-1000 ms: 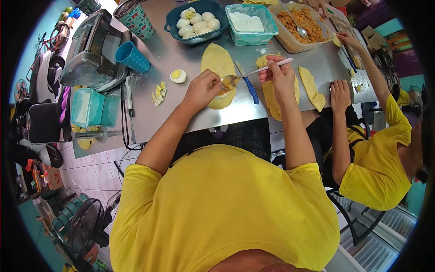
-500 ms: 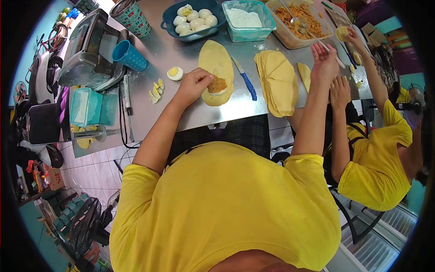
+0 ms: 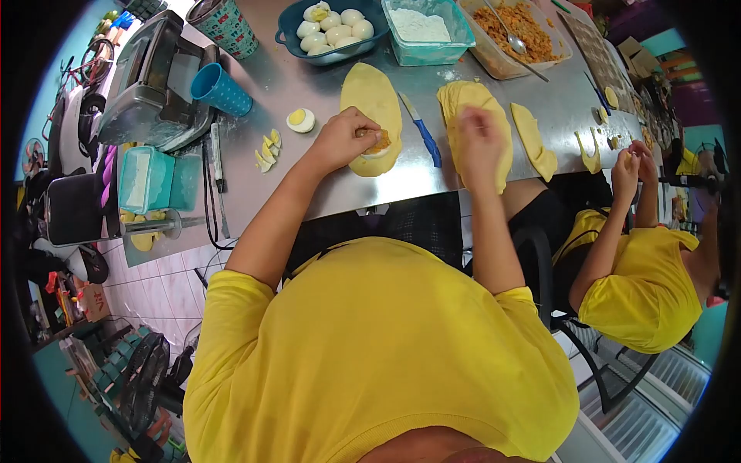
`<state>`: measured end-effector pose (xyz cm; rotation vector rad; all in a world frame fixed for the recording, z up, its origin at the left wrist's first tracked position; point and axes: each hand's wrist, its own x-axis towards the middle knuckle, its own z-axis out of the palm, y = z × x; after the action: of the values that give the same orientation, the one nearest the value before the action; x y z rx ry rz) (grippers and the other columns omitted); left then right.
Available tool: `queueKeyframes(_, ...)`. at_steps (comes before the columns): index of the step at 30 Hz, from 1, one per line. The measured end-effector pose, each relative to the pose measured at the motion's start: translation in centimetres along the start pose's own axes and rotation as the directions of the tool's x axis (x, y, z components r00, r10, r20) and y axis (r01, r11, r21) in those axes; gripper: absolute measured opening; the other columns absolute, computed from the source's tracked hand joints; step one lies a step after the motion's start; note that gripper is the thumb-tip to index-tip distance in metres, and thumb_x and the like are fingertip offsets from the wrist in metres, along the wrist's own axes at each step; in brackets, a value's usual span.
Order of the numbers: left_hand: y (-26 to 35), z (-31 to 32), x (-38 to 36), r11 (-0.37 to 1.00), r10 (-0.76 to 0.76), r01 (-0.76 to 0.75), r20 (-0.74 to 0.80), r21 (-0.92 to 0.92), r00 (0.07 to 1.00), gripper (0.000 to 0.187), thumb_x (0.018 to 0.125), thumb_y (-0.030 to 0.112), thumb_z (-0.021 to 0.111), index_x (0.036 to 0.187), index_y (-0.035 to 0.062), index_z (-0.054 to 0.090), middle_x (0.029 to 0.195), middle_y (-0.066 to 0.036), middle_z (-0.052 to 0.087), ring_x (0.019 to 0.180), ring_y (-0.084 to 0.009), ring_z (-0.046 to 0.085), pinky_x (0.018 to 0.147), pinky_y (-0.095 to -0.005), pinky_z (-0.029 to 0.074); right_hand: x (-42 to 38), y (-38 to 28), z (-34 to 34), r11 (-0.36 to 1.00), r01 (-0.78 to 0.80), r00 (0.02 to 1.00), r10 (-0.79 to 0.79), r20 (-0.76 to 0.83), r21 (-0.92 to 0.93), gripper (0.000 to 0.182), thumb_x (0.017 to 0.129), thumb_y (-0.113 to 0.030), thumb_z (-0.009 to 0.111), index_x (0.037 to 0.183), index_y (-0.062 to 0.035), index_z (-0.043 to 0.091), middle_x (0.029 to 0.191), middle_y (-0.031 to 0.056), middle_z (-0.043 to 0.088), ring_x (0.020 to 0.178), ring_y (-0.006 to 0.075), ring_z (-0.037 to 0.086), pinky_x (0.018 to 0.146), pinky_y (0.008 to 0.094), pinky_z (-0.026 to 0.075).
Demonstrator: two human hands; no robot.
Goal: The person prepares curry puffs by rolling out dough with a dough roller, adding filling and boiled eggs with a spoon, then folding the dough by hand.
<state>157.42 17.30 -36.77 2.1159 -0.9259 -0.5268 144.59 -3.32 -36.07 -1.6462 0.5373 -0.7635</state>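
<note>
My left hand [image 3: 349,140] is curled, its fingertips gripping an egg half topped with orange filling [image 3: 380,142]. White egg shows beneath the filling. It rests on the near part of an oval dough sheet [image 3: 370,92]. My right hand [image 3: 480,143] is smeared by motion above a stack of dough sheets [image 3: 457,96]; its fingers cannot be made out. Between the two lies a knife with a blue handle [image 3: 426,143]. Left of my left hand sit a cut egg half [image 3: 300,120] and several egg wedges [image 3: 267,151].
Along the back stand a bowl of boiled eggs [image 3: 285,40], a tub of flour [image 3: 423,54] and a filling container [image 3: 505,71] with a spoon [image 3: 532,71]. A blue cup [image 3: 221,90] and a metal machine [image 3: 150,81] stand left. A co-worker's hands [image 3: 634,163] are at right.
My right hand has let go of the spoon, now resting in the filling container, and moved left over the dough stack. My left hand stays at the filling. The co-worker's hands came together nearer the table edge.
</note>
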Motion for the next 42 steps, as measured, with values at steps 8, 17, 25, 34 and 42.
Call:
queueKeyframes(8,-2.1,0.8,-1.7,0.932,-0.063,-0.043,-0.280,-0.359,0.958,0.017,0.078,0.010,0.067,0.091,-0.0007,0.067,0.089,-0.009,0.062,0.072,-0.0126,0.056,0.068,-0.0248,0.046,-2.6,0.5,5.7,0.855,0.433,0.816,-0.237,0.528,-0.286,0.007,0.079,-0.006,0.061,0.083,-0.0013,0.062,0.081,0.0148,0.057,0.077,0.0333,0.057,0.069,0.0399,0.046)
queueKeyframes(17,-2.1,1.2,-1.9,0.851,-0.199,0.086,-0.168,-0.518,0.965,0.012,0.083,0.007,0.064,0.091,-0.0017,0.065,0.078,-0.006,0.063,0.068,-0.0101,0.058,0.063,-0.0229,0.048,2.1,-1.0,6.9,0.882,0.313,0.827,-0.070,0.558,-0.353,0.012,0.082,-0.009,0.056,0.087,0.0007,0.063,0.087,0.0198,0.062,0.084,0.0375,0.059,0.074,0.0435,0.047)
queueKeyframes(25,-2.3,1.0,-2.5,0.930,-0.135,0.066,-0.168,-0.362,0.977,0.017,0.088,0.008,0.059,0.100,-0.0031,0.062,0.083,-0.004,0.063,0.073,-0.0077,0.058,0.067,-0.0209,0.048,9.4,2.3,14.4,0.601,0.631,0.728,-0.238,0.643,-0.491,0.019,0.083,-0.016,0.058,0.093,-0.0021,0.066,0.091,0.0195,0.064,0.088,0.0372,0.061,0.079,0.0436,0.048)
queueKeyframes(34,-2.4,0.8,-2.0,0.922,-0.169,0.106,-0.139,-0.373,0.976,0.015,0.085,0.007,0.060,0.097,-0.0030,0.063,0.080,-0.006,0.064,0.070,-0.0083,0.058,0.064,-0.0218,0.048,10.5,1.8,14.0,0.612,0.608,0.696,-0.103,0.711,-0.506,0.024,0.076,-0.022,0.066,0.083,0.0012,0.064,0.086,0.0162,0.065,0.079,0.0311,0.063,0.074,0.0395,0.049)
queueKeyframes(42,-2.5,1.3,-1.2,0.923,-0.166,0.069,-0.230,-0.377,0.959,0.018,0.083,0.002,0.060,0.096,-0.0001,0.047,0.073,-0.002,0.055,0.063,-0.0071,0.052,0.055,-0.0222,0.043,8.3,-4.7,11.1,0.988,0.044,0.668,0.079,0.740,-0.145,0.017,0.085,-0.021,0.064,0.087,-0.0049,0.060,0.075,-0.0018,0.059,0.069,0.0052,0.052,0.061,0.0211,0.041)
